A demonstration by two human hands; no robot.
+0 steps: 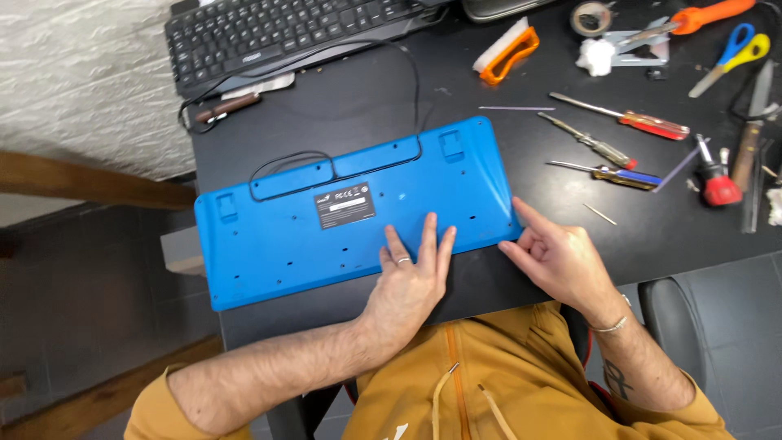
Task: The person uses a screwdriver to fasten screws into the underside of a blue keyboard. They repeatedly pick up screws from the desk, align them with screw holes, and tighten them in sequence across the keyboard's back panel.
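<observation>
A blue keyboard [326, 220] lies face down on the black desk [489, 277], its back with a dark label [344, 205] facing up and its black cable [411, 73] looping away toward the back. My left hand [411, 273] rests flat on the keyboard's near edge, fingers spread, a ring on one finger. My right hand [554, 253] touches the keyboard's near right corner with its fingertips, holding nothing.
A black keyboard [277, 33] lies at the desk's back left. Several screwdrivers [627, 122], scissors [729, 57], an orange-handled brush [509, 53] and a tape roll [590, 16] lie at the back right. The desk's left edge borders a white wall and dark floor.
</observation>
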